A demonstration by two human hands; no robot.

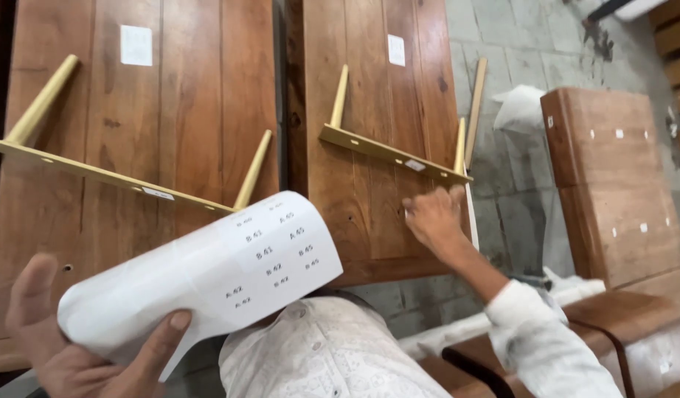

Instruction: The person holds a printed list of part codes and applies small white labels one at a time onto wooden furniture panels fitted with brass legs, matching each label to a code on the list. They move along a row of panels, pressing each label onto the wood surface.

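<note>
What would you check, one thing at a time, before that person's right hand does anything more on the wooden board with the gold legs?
1. Sticker sheet held firmly: ok, the left hand grips it, curled.
2. Stickers left on the sheet: ok, several rows show.
3. Right hand on the right-hand board: ok, fingertips press near its edge.
4. Something small white at the fingertips: cannot tell what it is.
5. Gold leg bracket seated on that board: ok, it lies flat with both legs standing up.
6. Board already carries a white label: ok, near the far end.
</note>
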